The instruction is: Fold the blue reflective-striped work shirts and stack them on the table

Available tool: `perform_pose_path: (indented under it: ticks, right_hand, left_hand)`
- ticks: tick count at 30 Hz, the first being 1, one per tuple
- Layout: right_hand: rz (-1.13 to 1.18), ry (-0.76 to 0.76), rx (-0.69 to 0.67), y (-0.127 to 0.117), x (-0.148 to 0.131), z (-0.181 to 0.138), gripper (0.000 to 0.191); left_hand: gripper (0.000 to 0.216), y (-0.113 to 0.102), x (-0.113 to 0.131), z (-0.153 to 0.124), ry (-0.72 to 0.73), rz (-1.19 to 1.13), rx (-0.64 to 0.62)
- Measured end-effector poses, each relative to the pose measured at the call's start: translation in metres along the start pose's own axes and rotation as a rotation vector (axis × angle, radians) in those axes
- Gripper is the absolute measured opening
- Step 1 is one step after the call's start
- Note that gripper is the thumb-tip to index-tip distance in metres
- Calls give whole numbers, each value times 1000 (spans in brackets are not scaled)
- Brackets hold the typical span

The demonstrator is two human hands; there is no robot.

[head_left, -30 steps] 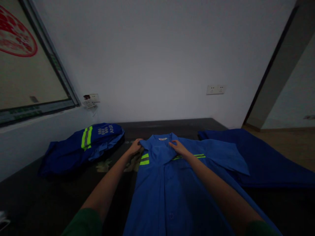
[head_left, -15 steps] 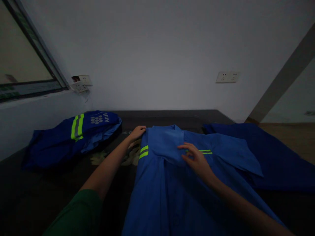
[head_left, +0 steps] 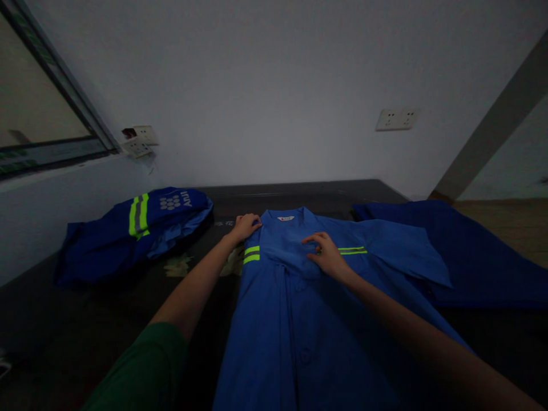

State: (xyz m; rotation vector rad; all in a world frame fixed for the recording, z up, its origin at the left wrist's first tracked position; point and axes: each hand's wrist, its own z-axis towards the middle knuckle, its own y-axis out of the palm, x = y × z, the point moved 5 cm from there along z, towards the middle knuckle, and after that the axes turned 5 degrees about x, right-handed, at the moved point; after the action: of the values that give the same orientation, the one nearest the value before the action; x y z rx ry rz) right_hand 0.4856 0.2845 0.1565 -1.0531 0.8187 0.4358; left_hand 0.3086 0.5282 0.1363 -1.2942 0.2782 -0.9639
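A blue work shirt with yellow-green reflective stripes lies front up on a dark table, collar away from me. My left hand grips the folded left shoulder edge beside the collar. Just below the collar, my right hand rests on the chest with the fingers bent and pressing the cloth. The shirt's right short sleeve spreads out flat to the right.
A bundled dark blue garment with reflective stripes lies at the left of the table. Another dark blue garment spreads at the right. A white wall with sockets stands behind, and a window frame at the left.
My right hand moved back up from the chest toward the collar. The collar with its label shows again. My left hand stays on the left shoulder edge.
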Motion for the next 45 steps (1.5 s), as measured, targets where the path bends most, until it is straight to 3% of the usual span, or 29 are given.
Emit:
perform_pose_path:
  ticks: [5,8,11,14,17,19,22,26,28,30,33,36,38,41,45]
  right_hand:
    - [-215,-41,-30,-4,-1,-12,41]
    - [-282,-97,-29,-10,-22,-25,24]
    - [-150,-24,-205,7,-45,-46,15]
    - [79,82,-412,39,-62,-68,44]
    - [242,112,-443,63,-73,-79,78]
    - [295,123,-438,72,-76,-84,78]
    - [359,174,-508,80,-79,-93,65]
    - [494,326,-569,81,-79,-106,64]
    - [571,377,-598,80,-78,-111,65]
    - [606,385,-632,75,-78,-111,64]
    - [466,287,-656,63,-76,-94,52]
    - [194,101,-588,54,-79,-44,25]
    - [28,-47,-492,58,-89,1,21]
    - [-247,-212,-311,82,-106,64,17]
    - [-419,-192,-230,130,-110,114,25]
  left_hand:
    - [19,-11,22,-12,22,130,100]
    - [28,-23,39,-21,15,204,165]
    - [31,-16,51,-30,-55,182,80]
    - [41,6,59,-40,-107,162,-27]
    - [52,28,59,-51,-131,145,-88]
    - [55,33,56,-57,-137,128,-106]
    - [53,29,46,-61,-120,99,-126]
    - [49,15,35,-62,-54,74,-161]
    - [49,6,31,-61,-43,66,-106]
    - [49,-10,27,-61,-88,54,31]
    - [45,-42,21,-74,-183,51,189]
    - [28,-73,29,-109,-234,50,96]
    - [26,-90,46,-148,-269,28,-21]
    - [39,-102,88,-215,-365,24,-218]
    - [41,-97,138,-279,-537,78,-297]
